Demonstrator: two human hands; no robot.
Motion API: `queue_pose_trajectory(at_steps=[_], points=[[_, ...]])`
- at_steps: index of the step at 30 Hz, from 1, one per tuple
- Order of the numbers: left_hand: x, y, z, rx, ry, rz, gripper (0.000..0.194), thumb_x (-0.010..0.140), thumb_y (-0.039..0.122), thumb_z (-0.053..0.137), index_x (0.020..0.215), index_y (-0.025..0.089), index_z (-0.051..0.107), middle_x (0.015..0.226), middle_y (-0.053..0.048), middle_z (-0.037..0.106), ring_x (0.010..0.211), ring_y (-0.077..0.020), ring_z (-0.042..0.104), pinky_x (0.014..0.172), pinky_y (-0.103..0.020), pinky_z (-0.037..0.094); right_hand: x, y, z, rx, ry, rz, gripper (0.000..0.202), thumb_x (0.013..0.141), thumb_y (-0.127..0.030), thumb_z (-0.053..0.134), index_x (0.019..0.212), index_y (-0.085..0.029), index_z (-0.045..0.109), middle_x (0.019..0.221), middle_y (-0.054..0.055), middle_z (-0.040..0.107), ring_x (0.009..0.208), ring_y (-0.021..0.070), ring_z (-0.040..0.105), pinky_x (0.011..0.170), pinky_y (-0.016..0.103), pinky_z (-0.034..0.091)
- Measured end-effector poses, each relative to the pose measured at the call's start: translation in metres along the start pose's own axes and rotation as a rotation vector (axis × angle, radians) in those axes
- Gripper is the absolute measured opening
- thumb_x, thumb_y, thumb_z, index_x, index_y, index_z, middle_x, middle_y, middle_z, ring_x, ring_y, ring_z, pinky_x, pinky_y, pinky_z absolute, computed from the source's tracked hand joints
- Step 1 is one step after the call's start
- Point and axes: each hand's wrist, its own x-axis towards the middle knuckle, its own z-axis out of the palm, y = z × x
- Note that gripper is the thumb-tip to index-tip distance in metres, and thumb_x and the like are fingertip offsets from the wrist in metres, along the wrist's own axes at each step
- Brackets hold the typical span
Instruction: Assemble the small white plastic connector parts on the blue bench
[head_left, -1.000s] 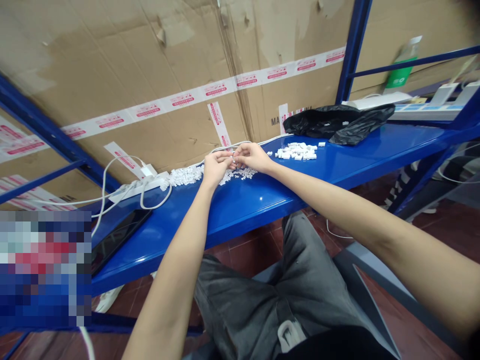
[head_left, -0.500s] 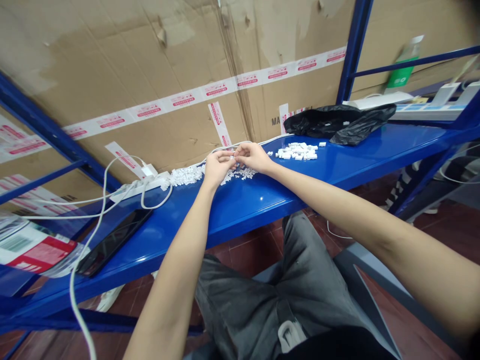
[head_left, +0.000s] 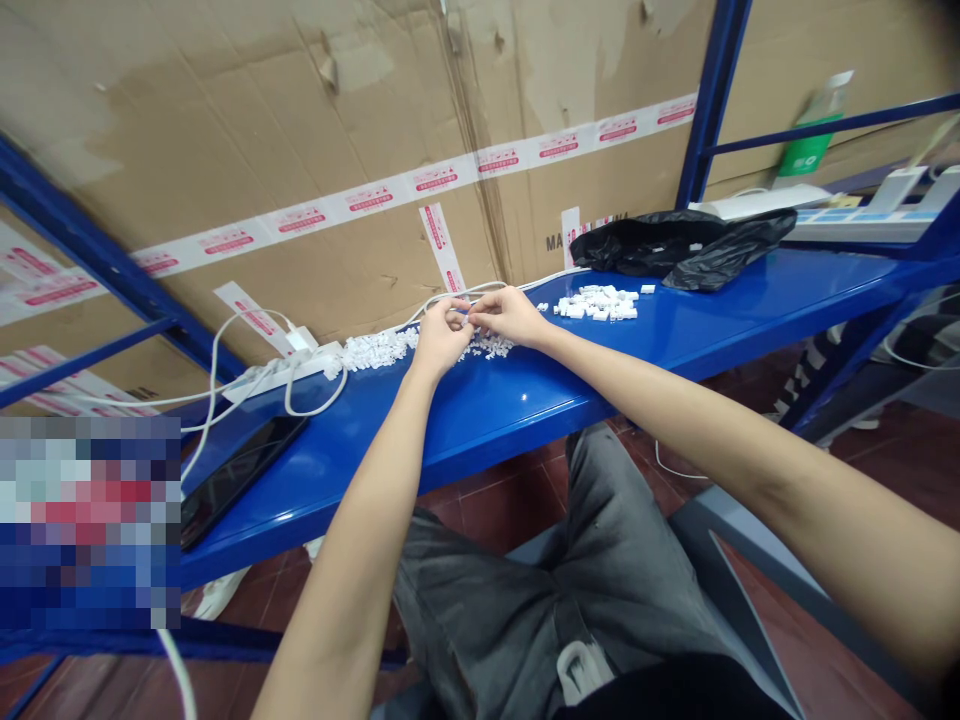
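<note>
My left hand (head_left: 441, 335) and my right hand (head_left: 511, 316) meet fingertip to fingertip above the blue shelf (head_left: 480, 425). Between their pinched fingers is a small white plastic piece (head_left: 466, 321), mostly covered, so its exact kind does not show. Beneath and left of the hands lies a heap of tiny white pieces (head_left: 375, 350); more of them (head_left: 495, 347) are scattered under my right hand. Larger white blocks (head_left: 600, 302) form a second pile to the right of my right hand.
A black plastic bag (head_left: 675, 245) lies behind the block pile. To the left are a white power strip (head_left: 289, 372) with cables and a black phone (head_left: 244, 475). A large cardboard box (head_left: 337, 120) stands behind the shelf. A green-labelled bottle (head_left: 814, 135) is at back right.
My left hand has turned slightly and its fingers have curled more around the small piece. My right hand stays nearly in place. The far left of the view is now pixelated.
</note>
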Motion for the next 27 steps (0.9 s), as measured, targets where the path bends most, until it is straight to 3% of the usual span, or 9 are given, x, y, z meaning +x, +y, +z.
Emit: queue_pose_trajectory(at_steps=[5,10,13,18,27], points=[[-0.001,0.002,-0.001,0.115,-0.003,0.063,0.025,0.072,0.005,0.068,0.094,0.017,0.065,0.058,0.004,0.058,0.055,-0.0131,0.053,0.063,-0.027,0.044,-0.001,-0.005,0.000,-0.085,0.067,-0.013,0.021,0.090,-0.025,0.062,0.077,-0.014,0.074,0.070,0.006,0.070,0.069,0.0184,0.065,0.074,0.035,0.053],[0.001,0.000,-0.002,0.206,0.042,0.076,0.018,0.070,0.006,0.067,0.085,0.017,0.068,0.057,0.002,0.056,0.055,-0.0151,0.050,0.065,-0.031,0.044,-0.006,-0.005,-0.010,-0.583,0.291,0.116,0.022,0.094,-0.018,0.054,0.088,-0.012,0.074,0.098,0.017,0.072,0.099,0.0305,0.064,0.094,0.047,0.046],[0.001,0.000,-0.004,0.243,0.057,0.084,0.012,0.069,0.008,0.067,0.076,0.018,0.068,0.060,0.000,0.060,0.058,-0.0161,0.052,0.066,-0.033,0.045,-0.009,0.002,-0.015,-0.836,0.266,0.252,0.020,0.090,-0.017,0.059,0.099,-0.008,0.074,0.118,0.024,0.064,0.120,0.0409,0.051,0.102,0.061,0.036],[0.000,0.001,-0.004,0.281,0.082,0.109,0.009,0.069,0.011,0.066,0.072,0.019,0.066,0.058,0.001,0.057,0.057,-0.0161,0.049,0.067,-0.033,0.043,-0.009,0.010,-0.015,-0.893,0.267,0.377,0.029,0.089,-0.027,0.065,0.105,-0.005,0.072,0.122,0.029,0.059,0.121,0.0451,0.046,0.101,0.070,0.030],[0.003,-0.008,-0.005,0.310,0.127,0.138,0.011,0.077,0.012,0.063,0.072,0.021,0.060,0.060,0.001,0.054,0.056,-0.0153,0.046,0.065,-0.031,0.040,-0.010,-0.003,-0.008,-0.801,0.071,0.243,0.031,0.093,-0.038,0.061,0.094,-0.011,0.075,0.114,0.023,0.061,0.119,0.0412,0.050,0.097,0.062,0.039]])
